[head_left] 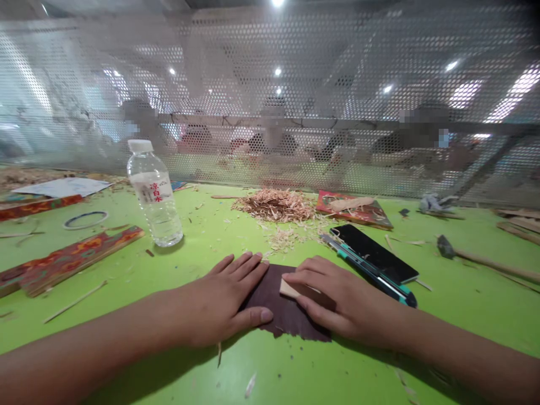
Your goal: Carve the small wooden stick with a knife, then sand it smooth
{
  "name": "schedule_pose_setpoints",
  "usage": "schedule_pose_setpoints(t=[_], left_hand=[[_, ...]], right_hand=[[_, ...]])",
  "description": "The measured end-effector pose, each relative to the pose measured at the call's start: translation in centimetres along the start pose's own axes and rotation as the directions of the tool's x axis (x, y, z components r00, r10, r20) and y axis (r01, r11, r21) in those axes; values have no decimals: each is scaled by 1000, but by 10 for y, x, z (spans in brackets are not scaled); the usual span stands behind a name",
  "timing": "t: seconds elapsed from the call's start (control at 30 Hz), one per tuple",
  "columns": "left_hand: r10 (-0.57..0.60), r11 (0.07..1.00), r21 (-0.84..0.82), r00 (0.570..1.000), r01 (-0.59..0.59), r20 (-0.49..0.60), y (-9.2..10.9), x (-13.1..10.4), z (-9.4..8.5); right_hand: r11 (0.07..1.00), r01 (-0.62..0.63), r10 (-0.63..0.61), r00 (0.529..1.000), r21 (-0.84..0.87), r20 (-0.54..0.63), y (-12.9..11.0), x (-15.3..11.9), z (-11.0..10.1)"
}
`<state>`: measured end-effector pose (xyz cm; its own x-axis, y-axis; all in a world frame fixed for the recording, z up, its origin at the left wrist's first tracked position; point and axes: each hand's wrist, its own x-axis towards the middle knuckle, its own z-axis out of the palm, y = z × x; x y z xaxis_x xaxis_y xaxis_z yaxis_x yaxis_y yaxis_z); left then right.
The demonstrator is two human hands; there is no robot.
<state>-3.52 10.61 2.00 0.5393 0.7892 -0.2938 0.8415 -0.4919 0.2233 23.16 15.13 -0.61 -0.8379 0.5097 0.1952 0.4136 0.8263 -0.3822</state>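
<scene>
A dark brown sheet of sandpaper (276,312) with a ragged front edge lies on the green table. My left hand (234,298) rests flat on its left part, fingers stretched out and thumb apart. On the right part, my right hand (333,289) grips a small piece of light wood (289,289) between thumb and fingers. The wood sits against the sheet; most of it is hidden under my palm. Just beyond the right hand lie a utility knife (371,270) with a teal and black body and a black phone (375,253).
A water bottle (155,194) stands tilted-looking at left, near painted wood strips (80,256) and a ring (85,219). Wood shavings (278,205) are heaped ahead, beside a red painted board (354,211). A hammer (485,260) lies right. A perforated metal screen (270,101) closes the back, people behind it.
</scene>
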Motion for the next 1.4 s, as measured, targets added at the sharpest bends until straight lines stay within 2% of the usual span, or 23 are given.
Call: schedule_pose_setpoints(t=[0.43,0.7,1.4], left_hand=[[-6,1000,-7,1000,6,-2,-1,-1,1],[-46,999,21,999,46,0,5,-2,-1],[-40,999,6,998,40,-40,5,-2,1]], right_hand=[[1000,-2,2,1000,5,1,-1,1,-1],[1000,-11,11,1000,6,8,1,0,-1],[1000,-6,6,1000,-7,14,0,0,-2]])
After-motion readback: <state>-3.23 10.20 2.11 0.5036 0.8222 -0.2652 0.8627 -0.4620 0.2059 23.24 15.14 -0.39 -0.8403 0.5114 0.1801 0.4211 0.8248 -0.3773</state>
